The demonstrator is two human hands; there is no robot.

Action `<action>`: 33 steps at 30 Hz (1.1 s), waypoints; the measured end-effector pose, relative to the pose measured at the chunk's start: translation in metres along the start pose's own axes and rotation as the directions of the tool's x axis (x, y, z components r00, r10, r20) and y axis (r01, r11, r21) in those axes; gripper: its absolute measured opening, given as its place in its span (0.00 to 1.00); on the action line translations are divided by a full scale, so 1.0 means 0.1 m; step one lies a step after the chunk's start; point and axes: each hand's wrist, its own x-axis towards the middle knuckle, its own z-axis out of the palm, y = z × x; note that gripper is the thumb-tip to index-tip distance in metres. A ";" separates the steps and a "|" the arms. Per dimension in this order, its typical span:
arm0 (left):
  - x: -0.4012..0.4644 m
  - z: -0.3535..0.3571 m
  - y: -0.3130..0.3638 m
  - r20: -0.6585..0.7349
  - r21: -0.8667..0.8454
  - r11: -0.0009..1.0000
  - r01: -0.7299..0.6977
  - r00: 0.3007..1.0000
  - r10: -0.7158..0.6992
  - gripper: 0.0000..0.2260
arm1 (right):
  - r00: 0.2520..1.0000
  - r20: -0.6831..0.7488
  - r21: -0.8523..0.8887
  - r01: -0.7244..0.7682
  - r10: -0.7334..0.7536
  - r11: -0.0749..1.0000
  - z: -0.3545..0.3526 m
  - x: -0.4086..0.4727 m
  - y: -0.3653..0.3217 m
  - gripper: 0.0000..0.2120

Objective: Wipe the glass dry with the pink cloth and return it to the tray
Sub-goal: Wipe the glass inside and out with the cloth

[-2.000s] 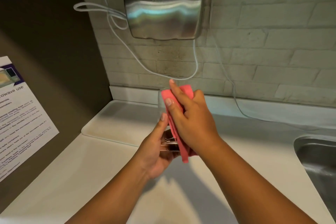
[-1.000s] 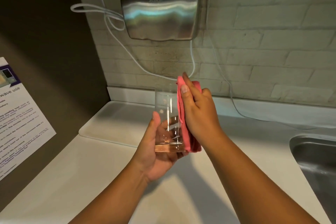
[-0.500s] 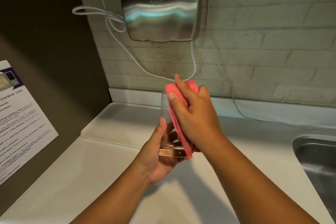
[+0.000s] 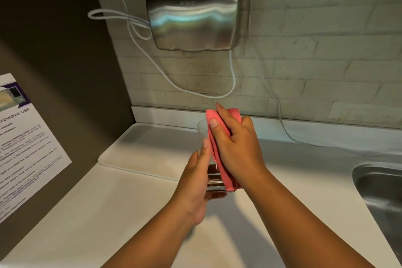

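- My two forearms reach in from the bottom edge, over the white tabletop (image 4: pixel 91 213).
- My left hand (image 4: pixel 195 183) is curled round the lower part of the glass (image 4: pixel 212 177) — palm and fingers cupping its base, thumb up along its near side. The glass is clear, held upright above the tabletop, touching nothing but my hands and the cloth.
- My right hand (image 4: pixel 236 148) is closed on the pink cloth (image 4: pixel 219 159), pressing it flat against the right side of the glass; my fingers stretch up over the rim and my thumb lies across the cloth near the top. The cloth hangs folded from above the rim down to the base.
- Just behind the glass lies the white tray (image 4: pixel 139 148) on the tabletop, pushed up to the back wall.
- To my right, the steel sink (image 4: pixel 382 191) is set into the tabletop, well apart from the tray.
- On the dark wall to my left hangs a printed notice (image 4: pixel 26 143); its small text is too blurred to read.
- Farthest off — a steel hand dryer (image 4: pixel 195 15) mounted on the pale brick wall, with white cables (image 4: pixel 233 80) looping down below it.
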 end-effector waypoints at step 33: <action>0.02 -0.15 0.24 -0.019 -0.262 0.965 -0.006 1.000 0.001 0.31 | 0.986 0.032 -0.092 0.169 -0.166 0.981 0.09 -0.44 -0.11 0.21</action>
